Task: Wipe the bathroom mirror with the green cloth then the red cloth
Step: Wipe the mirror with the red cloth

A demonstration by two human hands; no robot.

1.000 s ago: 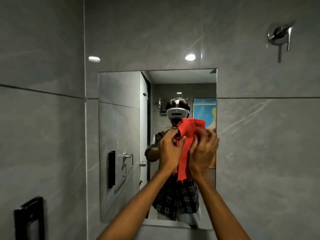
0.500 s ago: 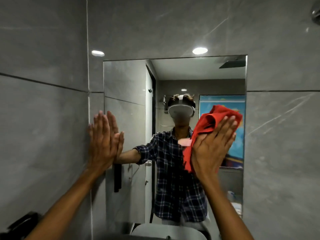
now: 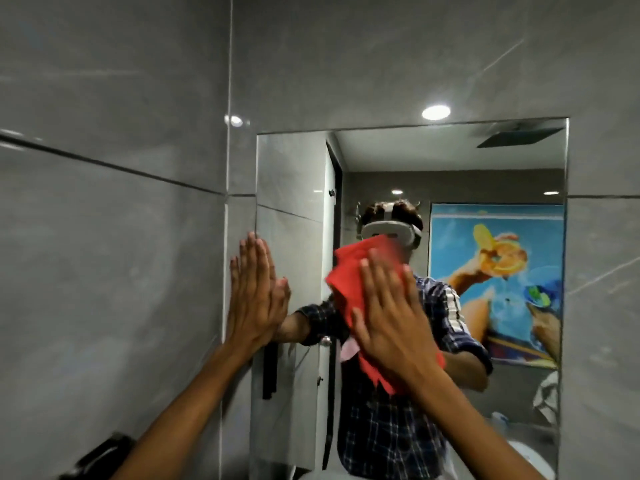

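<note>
The rectangular mirror hangs on the grey tiled wall, filling the right half of the view. My right hand lies flat with fingers spread, pressing the red cloth against the glass near the mirror's middle. The cloth is crumpled and sticks out above and below the palm. My left hand rests flat and open at the mirror's left edge, partly on the wall tile, holding nothing. No green cloth is in view.
Grey wall tiles run along the left, meeting the mirror wall in a corner. A black fixture sits low on the left wall. The white basin rim shows at the bottom edge.
My right hand has slid the red cloth leftward across the glass, from the right side toward the middle. The view has moved closer and shifted left. The left hand stays at the mirror's left edge.
</note>
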